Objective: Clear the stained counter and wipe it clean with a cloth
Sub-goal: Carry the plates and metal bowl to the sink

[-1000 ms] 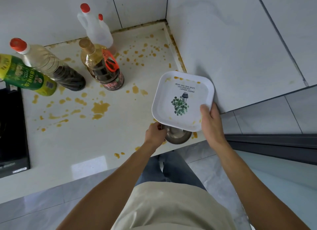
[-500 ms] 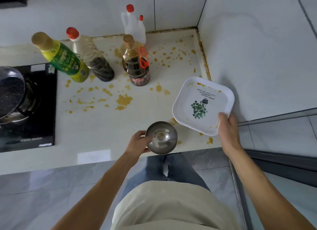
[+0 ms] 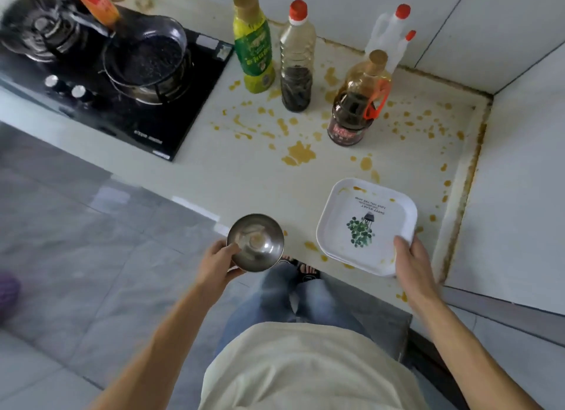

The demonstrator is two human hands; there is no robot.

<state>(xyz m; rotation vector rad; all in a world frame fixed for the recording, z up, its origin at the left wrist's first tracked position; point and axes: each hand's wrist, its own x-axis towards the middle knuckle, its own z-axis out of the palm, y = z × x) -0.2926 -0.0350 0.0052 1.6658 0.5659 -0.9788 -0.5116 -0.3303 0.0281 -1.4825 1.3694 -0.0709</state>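
Note:
The cream counter [image 3: 253, 177] is spattered with yellow-brown stains, the largest blot [image 3: 298, 155] near its middle. My left hand [image 3: 218, 261] grips a small steel bowl [image 3: 256, 242] by its rim, held over the counter's front edge. My right hand [image 3: 412, 267] holds a white square plate [image 3: 367, 226] with a green plant print at its near right corner, thumb on the rim; a second plate seems stacked under it. The plate carries a few stain drops. No cloth is in view.
Several bottles stand at the back: a green one [image 3: 253, 45], a clear one with dark liquid [image 3: 297, 58], a dark sauce bottle with an orange handle [image 3: 357, 103] and a white jug [image 3: 389, 33]. A black hob [image 3: 128, 110] with a pan [image 3: 146, 58] lies left. Tiled walls close the right corner.
Both hands drew back toward the counter's front edge with the bowl and plate. The view swung left, bringing the hob and pan fully into sight.

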